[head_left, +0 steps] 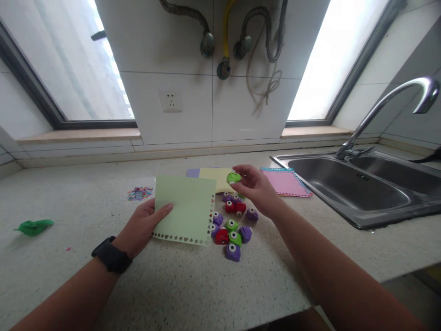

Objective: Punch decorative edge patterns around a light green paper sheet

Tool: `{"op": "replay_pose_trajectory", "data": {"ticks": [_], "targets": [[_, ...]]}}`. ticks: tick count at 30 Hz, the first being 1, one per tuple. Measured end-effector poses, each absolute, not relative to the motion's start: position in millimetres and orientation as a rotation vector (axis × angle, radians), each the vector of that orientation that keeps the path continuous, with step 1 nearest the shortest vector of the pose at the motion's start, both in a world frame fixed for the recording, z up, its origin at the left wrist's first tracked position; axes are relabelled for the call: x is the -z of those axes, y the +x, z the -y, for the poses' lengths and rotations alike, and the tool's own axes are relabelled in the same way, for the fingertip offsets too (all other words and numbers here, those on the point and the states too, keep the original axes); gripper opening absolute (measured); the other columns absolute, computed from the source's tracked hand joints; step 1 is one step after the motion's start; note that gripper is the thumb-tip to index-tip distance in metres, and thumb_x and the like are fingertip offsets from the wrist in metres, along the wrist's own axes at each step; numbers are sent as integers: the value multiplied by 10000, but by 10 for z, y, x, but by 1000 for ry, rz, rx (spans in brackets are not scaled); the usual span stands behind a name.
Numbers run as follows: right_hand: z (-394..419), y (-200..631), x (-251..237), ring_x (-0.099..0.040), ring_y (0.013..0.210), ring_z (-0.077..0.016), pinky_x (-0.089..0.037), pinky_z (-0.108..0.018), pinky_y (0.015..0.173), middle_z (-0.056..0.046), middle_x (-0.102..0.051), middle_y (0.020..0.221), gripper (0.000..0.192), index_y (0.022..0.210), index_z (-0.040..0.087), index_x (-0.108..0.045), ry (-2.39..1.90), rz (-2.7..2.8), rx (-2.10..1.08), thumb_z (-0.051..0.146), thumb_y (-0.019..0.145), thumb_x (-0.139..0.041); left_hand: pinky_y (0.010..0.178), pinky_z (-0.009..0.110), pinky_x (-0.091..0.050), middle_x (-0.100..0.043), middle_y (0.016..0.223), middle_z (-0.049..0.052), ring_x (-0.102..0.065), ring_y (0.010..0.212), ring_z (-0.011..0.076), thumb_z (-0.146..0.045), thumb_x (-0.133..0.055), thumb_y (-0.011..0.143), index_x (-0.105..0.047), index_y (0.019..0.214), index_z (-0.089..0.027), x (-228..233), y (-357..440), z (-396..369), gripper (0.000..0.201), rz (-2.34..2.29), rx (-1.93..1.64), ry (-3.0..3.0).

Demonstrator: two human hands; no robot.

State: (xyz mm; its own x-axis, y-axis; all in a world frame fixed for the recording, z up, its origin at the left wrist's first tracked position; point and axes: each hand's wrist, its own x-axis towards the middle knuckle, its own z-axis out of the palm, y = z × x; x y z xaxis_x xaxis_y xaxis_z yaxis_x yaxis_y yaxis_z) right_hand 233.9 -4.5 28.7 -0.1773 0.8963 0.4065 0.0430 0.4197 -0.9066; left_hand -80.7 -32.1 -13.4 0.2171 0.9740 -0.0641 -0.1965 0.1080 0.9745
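Note:
My left hand [146, 220] grips a sheet of pale green paper [186, 207] by its left edge, thumb on top. Small punched shapes run along the sheet's bottom and right edges. Between the thumb and fingers of my right hand [253, 186] is a green craft punch [233, 178], held above the counter to the right of the sheet. Below it lie several more craft punches in purple, red and green, among them a purple punch [233, 252], a red punch [221, 236] and a green punch [235, 238]. The sheet partly hides some of them.
A pile of colourful paper bits [140, 193] lies left of the sheet. Yellow paper [215, 177] lies behind it, and pink punched sheets [285, 181] lie near the steel sink [344, 188]. A crumpled green piece [33, 227] rests far left. The faucet [382, 103] rises at right.

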Motion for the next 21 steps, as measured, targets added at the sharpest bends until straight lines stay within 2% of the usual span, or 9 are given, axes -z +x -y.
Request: {"op": "replay_pose_trajectory", "data": {"ticks": [3,5,9,15,21], "targets": [[58,2316,-293,-665,849,-164,-545,-377,827,-39,-662,940,310,1073,214,-576,-829,1488,-1026,359,839,-718,731,363,-603,-753,1076,105,-739,849,257,-375,-747,793,-658,1170,-186,121,-767,339,431,-1006,-1093,1123],[83,2302,-297,-681,861,-172,-556,-389,835,-41,-674,944,280,1018,211,-577,-790,1471,-1016,373,837,-717,742,382,-604,-761,1042,102,-739,836,262,-394,-751,782,-676,1136,-181,104,-736,351,420,-1048,-1102,1147],[155,2290,-298,-663,859,-164,-569,-351,801,-39,-667,948,310,1024,211,-576,-712,1570,-816,282,789,-766,787,391,-598,-769,988,91,-738,822,254,-399,-760,770,-697,1075,-171,75,-695,371,386,-1111,-1127,1193],[235,2313,-329,-629,1014,-198,-554,-372,880,-76,-641,1124,368,1104,219,-576,-659,1785,-486,191,780,-748,809,370,-584,-757,1042,85,-722,891,252,-412,-742,790,-681,1094,-169,98,-714,362,394,-1145,-1177,1262],[262,2312,-337,-647,981,-193,-564,-357,876,-79,-651,1100,361,1126,189,-587,-724,1878,-449,202,790,-721,826,354,-571,-748,1079,86,-708,928,248,-416,-743,788,-670,1119,-173,104,-710,362,417,-1165,-1199,1304]]}}
